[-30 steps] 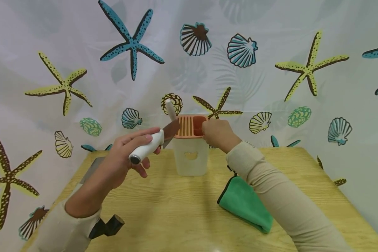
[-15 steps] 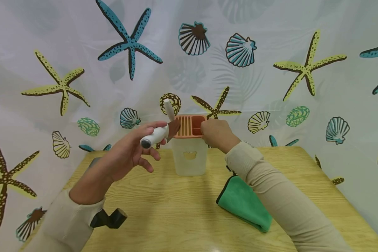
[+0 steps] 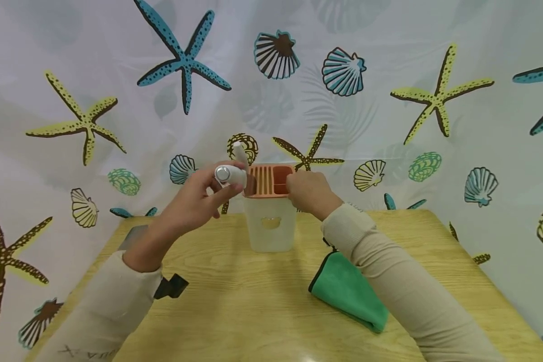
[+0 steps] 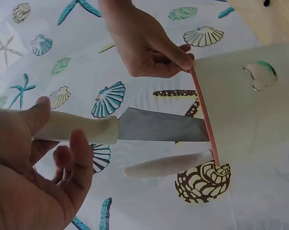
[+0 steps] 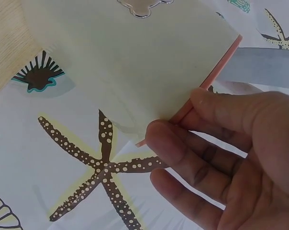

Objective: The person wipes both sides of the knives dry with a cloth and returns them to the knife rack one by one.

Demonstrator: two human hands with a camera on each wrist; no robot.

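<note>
A kitchen knife with a white handle is in my left hand, thumb and fingers around the handle. Its blade tip has entered the slotted orange top of a pale knife holder; the holder's wall hides how deep it reaches. Beside it, a second white handle sticks up from the same top, at the left end. My right hand pinches the orange rim on the opposite side between thumb and fingers. The holder stands upright at the back of the wooden table.
A green cloth with dark edging lies folded under the right forearm's side. Part of a flat grey object shows behind the left forearm. A curtain printed with starfish and shells hangs behind the table.
My left hand has moved up and to the right and turned, bringing the knife handle higher and its blade to the holder's slots. The right hand keeps its grip on the rim.
</note>
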